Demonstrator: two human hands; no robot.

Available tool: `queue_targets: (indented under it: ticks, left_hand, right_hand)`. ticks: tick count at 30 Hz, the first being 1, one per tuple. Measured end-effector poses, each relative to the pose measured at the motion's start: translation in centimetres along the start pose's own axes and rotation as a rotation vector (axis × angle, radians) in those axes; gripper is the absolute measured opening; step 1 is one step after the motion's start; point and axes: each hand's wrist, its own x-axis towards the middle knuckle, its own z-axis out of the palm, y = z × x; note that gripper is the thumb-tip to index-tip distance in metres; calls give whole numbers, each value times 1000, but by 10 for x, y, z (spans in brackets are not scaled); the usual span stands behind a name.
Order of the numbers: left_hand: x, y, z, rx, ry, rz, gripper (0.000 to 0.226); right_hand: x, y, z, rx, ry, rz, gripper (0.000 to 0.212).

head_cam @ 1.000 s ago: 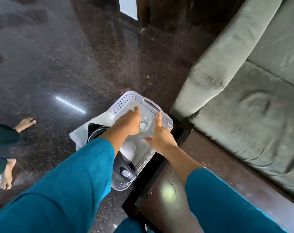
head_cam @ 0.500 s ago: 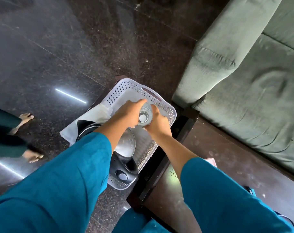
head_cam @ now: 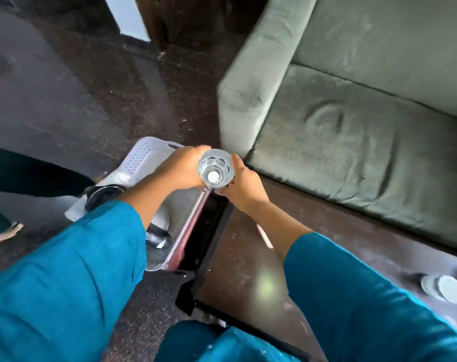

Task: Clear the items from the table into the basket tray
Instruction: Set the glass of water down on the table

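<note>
A clear plastic bottle [head_cam: 216, 167] with a white cap is being held upright between both hands, seen from straight above so that the cap is facing the camera. The left hand [head_cam: 184, 168] is being wrapped around the bottle's left side with its fingers curled closed against it, and the right hand [head_cam: 241, 182] is being pressed against the bottle's right side, its fingers likewise closed on it. Both forearms are being covered to below the elbow by blue sleeves [head_cam: 73, 267].

The bottle is being held above the far right edge of the white perforated basket [head_cam: 146, 155], which is sitting on the dark floor [head_cam: 65, 100] just beside the dark wooden table [head_cam: 243, 270]. Whether the bottle is touching the basket cannot be told. Inside the basket, near the left forearm, a round metal and black item [head_cam: 102, 195] is lying, partly hidden by the sleeve; a white cloth or paper [head_cam: 74, 211] is sticking out at the basket's left side. A pinkish edge [head_cam: 193, 226] is running along the basket's side nearest the table.

On the table, well away from the basket toward the right border, a blurred pale round object [head_cam: 444, 287] is lying. Beyond the table a grey-green sofa [head_cam: 352, 113] is standing, its armrest just beside the basket's far corner. To the left of the basket, another person's bare foot [head_cam: 2, 233] and dark clothing are being shown on the floor.
</note>
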Motion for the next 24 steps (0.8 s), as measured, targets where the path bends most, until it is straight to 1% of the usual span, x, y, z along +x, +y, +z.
queue_targets:
  ticks: [2,5,7,9,13,15,16,20,24]
  left_hand:
    - [-8,38,14,-4,-11,60,67]
    - [-17,107,52,-7,-21,145,70]
    - [-22,153,80,-36,-44,197,69]
    - [-27,199,111,-59,-89,267,64]
    - [-35,281,173,-66,-173,393,64]
    - [-42,318,206,-55,-209,437,57]
    - [-45,331,219,-55,-220,444,55]
    - [-55,371,285,-78,-315,430,56]
    - [-54,385,338,-47,-358,399,49]
  right_hand:
    - [-25,16,-23,-17,60,36,75]
    - [-70,57,-64,-69,150,118,91]
    - [-102,88,-93,-91,195,181,94]
    - [-138,124,-122,-105,253,251,94]
    - [-204,194,-168,-112,348,370,91]
    - [-234,231,-184,-93,375,441,88]
    - [-246,246,-189,-87,383,467,87]
    - [-289,309,-197,-82,401,543,88]
    - [-307,358,-191,-81,382,570,78]
